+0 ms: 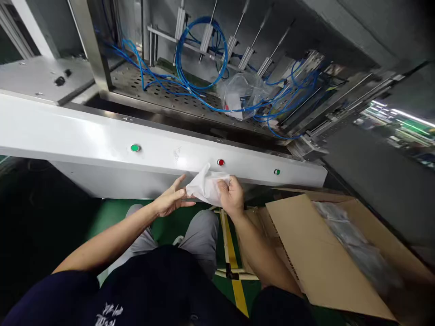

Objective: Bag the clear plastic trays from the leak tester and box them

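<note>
A crumpled white cloth [204,186] lies against the lower edge of a white metal machine panel [102,136], just below a red push button [220,162]. My right hand [231,195] is closed on the cloth's right side and presses it towards the panel. My left hand [171,198] stands open to the left of the cloth, with its spread fingertips at the cloth's left edge. A green push button [135,147] sits further left on the panel, and a smaller green one [277,172] further right.
Behind the panel, blue pneumatic tubing [200,54] loops around metal cylinders above a perforated steel shelf [136,81] holding a clear plastic bag [241,95]. An open cardboard box [316,253] with grey wrapped contents sits at lower right, above a green floor with a yellow line [238,294].
</note>
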`<state>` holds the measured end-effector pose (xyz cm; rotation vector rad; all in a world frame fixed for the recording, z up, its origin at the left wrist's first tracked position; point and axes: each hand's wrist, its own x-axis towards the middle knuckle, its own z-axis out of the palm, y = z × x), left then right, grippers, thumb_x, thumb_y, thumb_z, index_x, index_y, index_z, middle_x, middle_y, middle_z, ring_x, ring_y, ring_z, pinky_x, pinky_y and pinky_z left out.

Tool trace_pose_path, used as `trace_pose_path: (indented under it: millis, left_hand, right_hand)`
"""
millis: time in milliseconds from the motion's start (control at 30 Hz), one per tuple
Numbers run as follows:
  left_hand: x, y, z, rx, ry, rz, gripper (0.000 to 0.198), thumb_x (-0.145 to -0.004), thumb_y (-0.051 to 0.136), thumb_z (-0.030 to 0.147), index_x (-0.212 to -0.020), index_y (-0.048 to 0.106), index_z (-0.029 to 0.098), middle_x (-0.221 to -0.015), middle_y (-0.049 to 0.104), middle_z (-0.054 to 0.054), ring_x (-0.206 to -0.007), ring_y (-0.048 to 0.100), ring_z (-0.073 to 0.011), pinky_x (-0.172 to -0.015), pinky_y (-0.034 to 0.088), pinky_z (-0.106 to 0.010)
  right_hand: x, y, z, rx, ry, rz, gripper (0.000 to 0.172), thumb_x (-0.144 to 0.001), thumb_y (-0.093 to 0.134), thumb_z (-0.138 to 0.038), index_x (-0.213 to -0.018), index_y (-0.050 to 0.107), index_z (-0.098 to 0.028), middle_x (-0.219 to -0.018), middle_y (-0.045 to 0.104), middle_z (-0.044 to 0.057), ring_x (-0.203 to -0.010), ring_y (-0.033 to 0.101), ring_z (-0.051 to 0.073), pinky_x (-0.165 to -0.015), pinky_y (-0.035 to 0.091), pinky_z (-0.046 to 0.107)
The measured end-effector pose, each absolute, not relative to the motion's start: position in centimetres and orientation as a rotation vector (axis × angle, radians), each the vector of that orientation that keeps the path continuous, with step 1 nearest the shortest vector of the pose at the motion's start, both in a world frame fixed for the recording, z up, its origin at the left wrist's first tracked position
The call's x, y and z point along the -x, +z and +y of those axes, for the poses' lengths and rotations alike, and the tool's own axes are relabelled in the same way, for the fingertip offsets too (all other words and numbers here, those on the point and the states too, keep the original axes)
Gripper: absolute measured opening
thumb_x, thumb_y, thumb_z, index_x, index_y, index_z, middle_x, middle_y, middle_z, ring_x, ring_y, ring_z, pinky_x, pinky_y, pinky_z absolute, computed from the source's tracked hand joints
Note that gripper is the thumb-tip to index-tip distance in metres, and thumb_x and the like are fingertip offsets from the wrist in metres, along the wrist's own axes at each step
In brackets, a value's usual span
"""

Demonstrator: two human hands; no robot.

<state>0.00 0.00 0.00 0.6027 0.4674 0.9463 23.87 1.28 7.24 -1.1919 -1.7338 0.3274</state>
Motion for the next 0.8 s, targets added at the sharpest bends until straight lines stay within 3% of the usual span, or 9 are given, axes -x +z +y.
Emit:
trace_pose_path:
  millis: [100,200,267,400,533,633,733,800]
  left_hand:
    - [-0.5,0.6,0.1,-0.67,1.002,0.564,0.105,-0.067,0.102,0.051,-0.154,0.048,0.029,-0.132,0.068,-0.014,-0.106,0.073,-0.0273,-0.09,0.065,-0.041]
    - [-1.1,0.6,0.6,-0.688,1.074,0.635,0.067,-0.064,0.103,0.052,-0.11,0.071,0.015,-0.104,0.073,-0.01,-0.084,0.069,-0.0186,-0.075,0.062,-0.031]
    - [-1.5,0.2,1.1,-0.668,1.125,0.679,0.061,-0.061,0.103,0.054,-0.09,0.067,0.014,-0.083,0.068,-0.004,-0.07,0.063,-0.0132,-0.064,0.056,-0.025]
    - [-1.8,-0.9,1.3,-0.65,1.241,0.754,0.064,-0.057,0.103,0.058,-0.081,0.06,0.016,-0.068,0.061,0.003,-0.06,0.053,-0.0083,-0.056,0.044,-0.019]
    - [-1.6,-1.5,0.9,-0.673,1.263,0.78,0.066,-0.056,0.103,0.061,-0.079,0.059,0.017,-0.069,0.062,0.002,-0.062,0.054,-0.0097,-0.061,0.047,-0.022]
    - [-1.4,-1.7,0.7,-0.687,1.243,0.789,0.066,-0.059,0.1,0.064,-0.08,0.059,0.017,-0.069,0.061,0.002,-0.062,0.053,-0.0102,-0.061,0.047,-0.022]
    - [-1.2,-1.6,0.6,-0.709,1.225,0.794,0.064,-0.063,0.097,0.066,-0.089,0.064,0.017,-0.076,0.064,0.001,-0.068,0.055,-0.011,-0.065,0.048,-0.022]
    - [-1.1,-1.4,0.5,-0.744,1.194,0.785,0.066,-0.067,0.093,0.07,-0.099,0.068,0.017,-0.086,0.068,-0.002,-0.076,0.059,-0.0131,-0.069,0.051,-0.023]
  right_hand:
    - [-24.4,6.2,1.1,1.155,0.444,-1.901,0.038,-0.102,0.062,-0.057,-0.096,0.062,-0.019,-0.079,0.067,0.002,-0.07,0.061,0.017,-0.065,0.046,0.025]
    - [-24.7,5.2,0.9,1.113,0.562,-1.991,0.039,-0.101,0.064,-0.057,-0.093,0.06,-0.02,-0.079,0.064,0.001,-0.069,0.058,0.016,-0.065,0.045,0.025]
    - [-24.8,4.6,0.7,1.108,0.595,-1.927,0.038,-0.102,0.065,-0.057,-0.093,0.058,-0.02,-0.079,0.063,0.001,-0.071,0.058,0.016,-0.066,0.045,0.025]
    - [-25.1,3.7,0.5,1.098,0.527,-1.58,0.035,-0.105,0.061,-0.054,-0.097,0.056,-0.02,-0.091,0.065,0.003,-0.085,0.063,0.019,-0.08,0.051,0.028]
    - [-25.3,3.2,0.1,1.059,0.595,-1.332,0.037,-0.103,0.063,-0.057,-0.101,0.06,-0.02,-0.097,0.066,0.005,-0.092,0.064,0.021,-0.088,0.053,0.032]
    - [-25.2,3.0,-0.1,0.963,0.882,-1.18,0.045,-0.094,0.073,-0.061,-0.112,0.065,-0.021,-0.111,0.069,0.008,-0.108,0.066,0.025,-0.1,0.055,0.038]
    - [-25.0,2.6,-0.1,0.956,1.266,-1.183,0.065,-0.082,0.085,-0.064,-0.126,0.069,-0.02,-0.123,0.071,0.013,-0.119,0.066,0.032,-0.108,0.054,0.047]
    - [-24.8,2.1,-0.1,1.02,1.342,-1.287,0.066,-0.083,0.087,-0.063,-0.129,0.071,-0.019,-0.128,0.071,0.014,-0.124,0.066,0.033,-0.115,0.05,0.049]
